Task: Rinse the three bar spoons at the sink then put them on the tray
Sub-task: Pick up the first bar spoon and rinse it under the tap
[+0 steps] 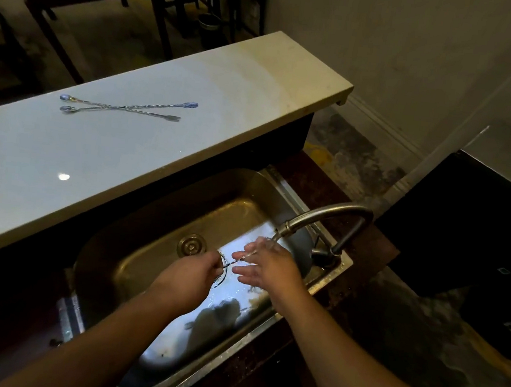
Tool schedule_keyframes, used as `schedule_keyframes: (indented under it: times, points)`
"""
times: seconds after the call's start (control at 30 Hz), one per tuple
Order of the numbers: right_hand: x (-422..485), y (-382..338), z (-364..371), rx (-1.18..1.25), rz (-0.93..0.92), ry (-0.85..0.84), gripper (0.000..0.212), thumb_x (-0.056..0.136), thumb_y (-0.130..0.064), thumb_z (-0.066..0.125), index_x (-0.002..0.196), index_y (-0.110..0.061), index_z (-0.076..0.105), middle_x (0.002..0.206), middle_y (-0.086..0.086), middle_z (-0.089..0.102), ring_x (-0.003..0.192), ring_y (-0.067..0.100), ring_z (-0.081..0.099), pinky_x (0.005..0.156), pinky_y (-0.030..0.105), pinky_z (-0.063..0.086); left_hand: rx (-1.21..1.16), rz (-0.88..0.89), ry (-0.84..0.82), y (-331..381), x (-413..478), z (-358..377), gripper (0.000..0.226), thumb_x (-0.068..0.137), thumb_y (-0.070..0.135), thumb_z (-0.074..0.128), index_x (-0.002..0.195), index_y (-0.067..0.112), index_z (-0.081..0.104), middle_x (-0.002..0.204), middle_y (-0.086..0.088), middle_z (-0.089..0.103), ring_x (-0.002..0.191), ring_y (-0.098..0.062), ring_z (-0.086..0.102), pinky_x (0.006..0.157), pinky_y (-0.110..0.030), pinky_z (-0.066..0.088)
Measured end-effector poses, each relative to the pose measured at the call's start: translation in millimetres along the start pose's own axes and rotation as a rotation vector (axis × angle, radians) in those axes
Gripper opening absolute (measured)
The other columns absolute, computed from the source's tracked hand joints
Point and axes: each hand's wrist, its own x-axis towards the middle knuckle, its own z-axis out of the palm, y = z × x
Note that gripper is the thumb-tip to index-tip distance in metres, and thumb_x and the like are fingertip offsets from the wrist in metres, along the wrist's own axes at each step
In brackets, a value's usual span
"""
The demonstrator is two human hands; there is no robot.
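Left hand (192, 273) pinches a bar spoon (230, 264) over the steel sink (135, 240); right hand (267, 265), fingers spread loose, rubs its far end under the faucet (324, 216) stream.

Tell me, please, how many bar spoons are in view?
3: two spoons lie crossed on the counter, one over the other; a third is between both hands over the sink, mostly hidden.

Two spoons (124, 108) on counter (194, 98) behind sink (150, 223)
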Motion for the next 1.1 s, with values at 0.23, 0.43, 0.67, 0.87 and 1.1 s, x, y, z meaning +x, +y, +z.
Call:
schedule_keyframes:
  times: [0.23, 0.43, 0.67, 0.87, 1.1]
  points:
    - [-0.8, -0.4, -3.9, -0.049, -0.006, 0.024, 0.040, 0.110, -0.034, 0.044, 0.097, -0.001, 0.064, 0.102, 0.026, 0.078, 0.073, 0.030, 0.079, 0.068, 0.035, 0.065, 0.015, 0.008, 0.002, 1.8, 2.9, 6.6, 0.007, 0.098, 0.035, 0.058, 0.099, 0.028, 0.060, 0.094, 0.006, 0.069, 0.082, -0.018, 0.061, 0.067, -0.032, 0.047]
    - [0.0, -2.5, -7.9, 0.034, 0.070, -0.042, 0.022, 0.111, -0.019, 0.041, 0.108, 0.000, 0.053, 0.093, 0.022, 0.077, 0.082, 0.042, 0.079, 0.075, 0.041, 0.064, 0.072, -0.007, 0.027, -3.8, 7.4, 7.0, 0.016, 0.093, 0.044, 0.063, 0.095, 0.028, 0.061, 0.091, 0.007, 0.069, 0.081, -0.018, 0.062, 0.067, -0.031, 0.049]
    - [9.8, 9.5, -10.8, 0.030, -0.012, -0.033, 0.023, 0.109, -0.028, 0.048, 0.100, -0.007, 0.052, 0.092, 0.021, 0.080, 0.079, 0.037, 0.079, 0.064, 0.038, 0.065, 0.072, -0.017, 0.030, -8.7, 10.5, 7.3, 0.015, 0.091, 0.044, 0.065, 0.088, 0.031, 0.059, 0.081, 0.011, 0.062, 0.073, -0.014, 0.056, 0.059, -0.029, 0.037]
    - [8.0, 8.9, -7.8, -0.003, -0.002, -0.063, 0.023, 0.108, -0.025, 0.049, 0.099, -0.006, 0.057, 0.095, 0.019, 0.081, 0.087, 0.036, 0.080, 0.068, 0.036, 0.066, 0.072, -0.030, 0.030, -12.7, 9.4, 4.5, 0.014, 0.091, 0.044, 0.065, 0.087, 0.035, 0.056, 0.081, 0.013, 0.059, 0.073, -0.014, 0.054, 0.059, -0.029, 0.035]
    - [5.5, 5.8, -8.2, -0.078, 0.018, -0.005, 0.034, 0.109, -0.030, 0.050, 0.108, 0.001, 0.063, 0.091, 0.018, 0.081, 0.078, 0.029, 0.081, 0.063, 0.035, 0.066, 0.106, -0.046, 0.048, -11.2, 11.0, -4.6, 0.015, 0.089, 0.043, 0.065, 0.093, 0.029, 0.062, 0.093, 0.003, 0.069, 0.087, -0.024, 0.065, 0.069, -0.032, 0.049]
